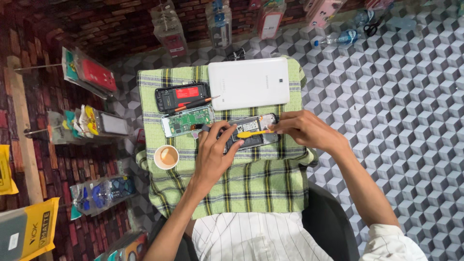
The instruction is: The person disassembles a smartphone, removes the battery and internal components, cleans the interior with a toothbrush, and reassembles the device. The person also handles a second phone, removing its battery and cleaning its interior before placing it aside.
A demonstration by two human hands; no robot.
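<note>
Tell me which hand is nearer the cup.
Left. The left hand rests on the opened phone, just right of the cup in the picture. The right hand, holding a yellow tool, is farther away beyond the phone.

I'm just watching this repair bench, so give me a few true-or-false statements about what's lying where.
1. The left hand rests on the opened phone. True.
2. The right hand holds a red brush. False: it holds a yellow tool.
3. The cup stands left of the left hand. True.
4. The white tablet lies face up, screen lit. False: its plain back shows, with a camera.
5. A screwdriver lies by the circuit board. True.
</note>
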